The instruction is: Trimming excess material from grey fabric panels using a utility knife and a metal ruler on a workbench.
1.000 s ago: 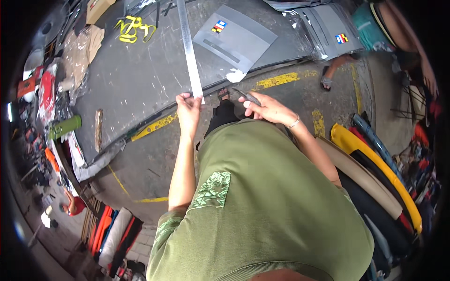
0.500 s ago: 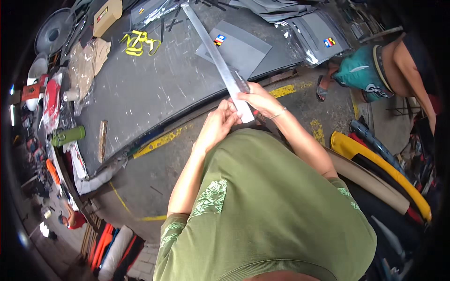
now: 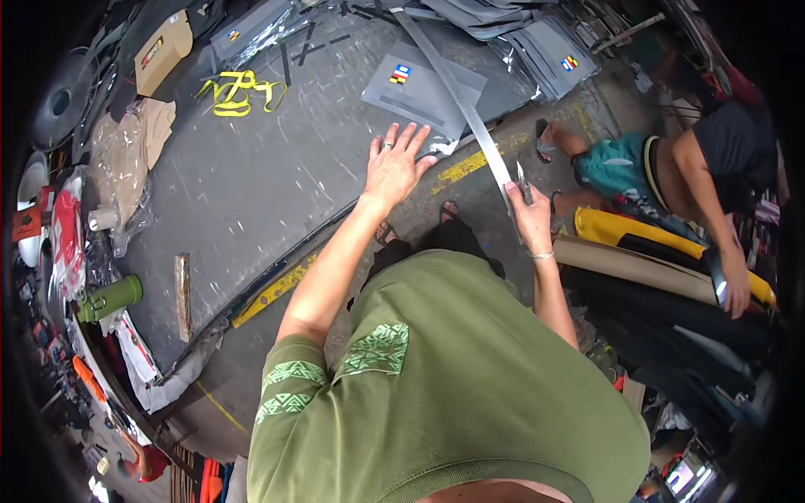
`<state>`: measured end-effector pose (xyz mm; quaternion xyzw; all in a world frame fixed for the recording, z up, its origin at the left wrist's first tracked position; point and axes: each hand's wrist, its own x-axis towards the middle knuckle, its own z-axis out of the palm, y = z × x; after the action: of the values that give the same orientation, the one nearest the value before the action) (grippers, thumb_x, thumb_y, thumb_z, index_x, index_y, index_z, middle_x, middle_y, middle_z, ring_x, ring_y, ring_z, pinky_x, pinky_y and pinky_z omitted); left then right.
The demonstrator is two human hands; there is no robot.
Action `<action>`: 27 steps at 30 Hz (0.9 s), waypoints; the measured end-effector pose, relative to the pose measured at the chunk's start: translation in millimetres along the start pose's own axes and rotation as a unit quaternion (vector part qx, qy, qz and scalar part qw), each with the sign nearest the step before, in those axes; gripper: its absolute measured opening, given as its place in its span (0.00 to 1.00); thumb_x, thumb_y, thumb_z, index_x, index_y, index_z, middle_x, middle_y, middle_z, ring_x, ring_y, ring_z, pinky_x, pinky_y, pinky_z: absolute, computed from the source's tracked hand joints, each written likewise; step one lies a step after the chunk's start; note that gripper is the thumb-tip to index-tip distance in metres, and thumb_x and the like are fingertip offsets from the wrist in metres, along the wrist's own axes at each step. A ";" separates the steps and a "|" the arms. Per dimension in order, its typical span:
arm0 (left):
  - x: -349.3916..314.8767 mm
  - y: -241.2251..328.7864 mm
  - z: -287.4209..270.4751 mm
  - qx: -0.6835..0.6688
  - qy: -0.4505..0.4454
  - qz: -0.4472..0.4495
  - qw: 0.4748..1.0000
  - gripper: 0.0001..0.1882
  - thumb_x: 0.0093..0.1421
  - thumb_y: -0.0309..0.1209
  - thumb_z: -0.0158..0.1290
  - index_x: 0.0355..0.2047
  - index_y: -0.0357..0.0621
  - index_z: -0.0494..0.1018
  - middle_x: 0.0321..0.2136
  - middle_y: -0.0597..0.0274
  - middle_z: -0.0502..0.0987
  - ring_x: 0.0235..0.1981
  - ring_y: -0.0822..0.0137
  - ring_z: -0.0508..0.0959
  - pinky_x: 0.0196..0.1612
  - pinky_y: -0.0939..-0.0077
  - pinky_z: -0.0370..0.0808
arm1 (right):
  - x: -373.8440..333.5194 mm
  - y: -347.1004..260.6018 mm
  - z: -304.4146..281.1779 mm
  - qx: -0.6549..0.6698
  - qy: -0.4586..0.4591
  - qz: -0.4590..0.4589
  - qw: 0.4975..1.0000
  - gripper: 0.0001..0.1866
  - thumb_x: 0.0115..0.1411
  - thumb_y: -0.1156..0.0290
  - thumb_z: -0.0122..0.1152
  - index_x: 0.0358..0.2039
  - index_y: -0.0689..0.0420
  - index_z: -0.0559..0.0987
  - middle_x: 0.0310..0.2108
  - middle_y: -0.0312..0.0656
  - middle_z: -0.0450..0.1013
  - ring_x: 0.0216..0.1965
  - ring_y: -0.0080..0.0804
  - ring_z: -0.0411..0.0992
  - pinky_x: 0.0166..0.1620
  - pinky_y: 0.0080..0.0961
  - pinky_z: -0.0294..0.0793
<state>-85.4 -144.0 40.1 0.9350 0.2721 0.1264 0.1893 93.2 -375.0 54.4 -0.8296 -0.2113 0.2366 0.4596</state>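
My left hand [image 3: 392, 174] has its fingers spread, its tips over the table close to the near edge of a grey sheet [image 3: 453, 82]. The sheet carries a small patch of coloured flags and a dark strip. In my right hand [image 3: 532, 225], past the table's edge, is a long metal ruler [image 3: 463, 102], which slants up and left across the sheet's right part. A slim pointed tool, like a craft knife [image 3: 521, 178], sticks up from the same hand; its lower part is hidden by my fingers.
Yellow strapping [image 3: 235, 94], a cardboard box [image 3: 163, 54], dark strips and a wooden stick [image 3: 183, 298] lie on the dark table [image 3: 251, 168]. Grey sheets [image 3: 549, 63] are stacked at its far right. A person in teal shorts [image 3: 619, 163] stands right, near fabric rolls [image 3: 637, 267].
My hands have come apart. The left one has let go of the ruler and reached forward to the table; the right one has carried the ruler to the right. The person at right has leaned nearer.
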 end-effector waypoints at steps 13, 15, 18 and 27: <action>-59.5 -104.8 -36.5 0.079 0.100 -0.193 0.973 0.38 0.66 0.53 0.56 0.70 0.49 0.60 0.70 0.53 0.61 0.74 0.46 0.54 0.73 0.35 0.49 | 61.6 52.5 22.2 0.075 0.008 0.003 0.997 0.18 0.66 0.57 0.67 0.33 0.63 0.84 0.22 0.29 0.74 0.27 0.17 0.67 0.33 0.24 0.70; -78.0 -114.1 -32.9 0.089 0.100 -0.265 0.955 0.40 0.67 0.57 0.52 0.71 0.49 0.59 0.72 0.51 0.58 0.76 0.45 0.49 0.73 0.33 0.44 | 89.7 63.6 34.6 0.062 -0.018 -0.003 0.998 0.17 0.65 0.59 0.67 0.33 0.63 0.84 0.22 0.32 0.75 0.27 0.17 0.68 0.33 0.24 0.71; -100.7 -117.2 -19.8 0.133 0.083 -0.345 0.926 0.40 0.69 0.60 0.47 0.72 0.49 0.58 0.74 0.52 0.55 0.76 0.45 0.48 0.74 0.35 0.41 | 115.7 59.4 51.9 -0.013 -0.013 -0.075 0.997 0.19 0.65 0.56 0.66 0.33 0.63 0.84 0.23 0.35 0.78 0.27 0.24 0.72 0.35 0.30 0.73; -102.8 -109.4 -17.0 0.127 0.153 -0.369 0.908 0.37 0.67 0.59 0.51 0.68 0.52 0.65 0.72 0.57 0.61 0.76 0.55 0.53 0.75 0.44 0.45 | 179.0 29.1 53.7 0.114 -0.157 0.028 0.981 0.17 0.64 0.56 0.69 0.34 0.60 0.84 0.28 0.27 0.75 0.30 0.17 0.66 0.36 0.21 0.67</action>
<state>-225.8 -111.0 -4.6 0.7535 0.6366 0.1534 0.0584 208.5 -252.0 -31.2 -0.7297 -0.2294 0.3992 0.5056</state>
